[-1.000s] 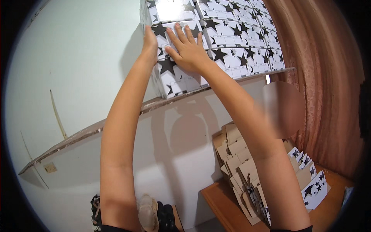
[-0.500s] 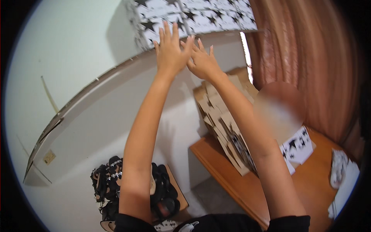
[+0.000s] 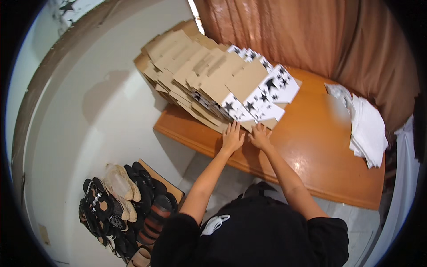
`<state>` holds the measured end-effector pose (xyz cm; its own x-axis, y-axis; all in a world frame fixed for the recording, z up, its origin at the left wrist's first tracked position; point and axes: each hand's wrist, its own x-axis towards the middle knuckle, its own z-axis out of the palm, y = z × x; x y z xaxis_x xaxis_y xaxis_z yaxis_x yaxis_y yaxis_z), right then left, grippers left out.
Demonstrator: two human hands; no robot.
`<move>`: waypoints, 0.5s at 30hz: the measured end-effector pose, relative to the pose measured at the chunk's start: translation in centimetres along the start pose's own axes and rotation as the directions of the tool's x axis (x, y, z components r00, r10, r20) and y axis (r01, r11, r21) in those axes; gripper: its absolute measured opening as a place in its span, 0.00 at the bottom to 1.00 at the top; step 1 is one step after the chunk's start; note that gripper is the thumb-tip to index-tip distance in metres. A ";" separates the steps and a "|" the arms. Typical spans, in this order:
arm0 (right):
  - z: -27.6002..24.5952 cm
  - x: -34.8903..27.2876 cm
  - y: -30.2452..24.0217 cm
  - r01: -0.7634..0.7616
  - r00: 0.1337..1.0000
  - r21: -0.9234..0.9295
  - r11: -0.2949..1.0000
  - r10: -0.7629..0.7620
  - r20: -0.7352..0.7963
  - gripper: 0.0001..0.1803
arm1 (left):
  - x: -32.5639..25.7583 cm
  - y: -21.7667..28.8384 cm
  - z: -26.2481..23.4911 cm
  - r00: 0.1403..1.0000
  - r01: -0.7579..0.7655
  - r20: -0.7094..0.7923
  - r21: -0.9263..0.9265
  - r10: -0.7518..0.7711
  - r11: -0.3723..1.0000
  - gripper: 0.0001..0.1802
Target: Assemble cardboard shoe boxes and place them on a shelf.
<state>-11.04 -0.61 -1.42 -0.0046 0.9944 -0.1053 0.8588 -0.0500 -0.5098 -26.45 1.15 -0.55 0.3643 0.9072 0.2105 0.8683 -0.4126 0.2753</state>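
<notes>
Two hands: both flat, fingers spread, grasping nothing.
Left hand [image 3: 232,137]: palm down on the wooden table [image 3: 311,147], fingertips touching the near edge of the stack.
Right hand [image 3: 259,136]: just beside the left, fingertips at the lowest star-printed flap.
Flattened boxes [image 3: 213,78]: leaning fanned stack, brown cardboard with white, black-starred faces, on the table's far left.
White sheets [image 3: 367,129]: table's right end, well apart.
Curtain [image 3: 311,35]: brown, behind.
Shoes [image 3: 120,200]: floor, lower left.
</notes>
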 end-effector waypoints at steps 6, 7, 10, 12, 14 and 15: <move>0.2 -3.4 5.3 -0.081 0.994 -0.148 0.986 0.090 0.056 0.33 | 0.2 2.7 5.8 0.966 -0.237 0.139 0.157 0.216 0.959 0.35; 0.5 -3.4 5.8 -0.097 0.993 -0.147 0.984 0.106 0.056 0.33 | 0.4 2.9 6.3 0.962 -0.249 0.148 0.149 0.228 0.957 0.35; 0.5 -2.6 6.7 -0.044 0.999 -0.151 0.988 0.043 -0.010 0.34 | 1.5 3.7 7.3 0.960 -0.251 0.169 0.155 0.225 0.956 0.36; 0.4 -1.5 6.9 -0.047 0.999 -0.153 0.987 0.044 -0.019 0.34 | 2.0 4.3 7.6 0.952 -0.256 0.214 0.167 0.218 0.952 0.36; 0.4 -0.3 7.1 -0.034 0.999 -0.163 0.986 0.031 -0.023 0.33 | 2.3 5.0 8.0 0.953 -0.242 0.227 0.169 0.201 0.956 0.36; 0.2 0.1 7.0 -0.030 0.999 -0.165 0.986 0.027 -0.025 0.33 | 2.4 5.2 8.1 0.954 -0.239 0.223 0.170 0.199 0.956 0.36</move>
<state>-5.09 -0.91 -5.15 0.0310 0.9947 -0.0979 0.9313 -0.0643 -0.3587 -18.33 1.84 -6.17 0.5957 0.8019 0.0463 0.8001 -0.5975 0.0530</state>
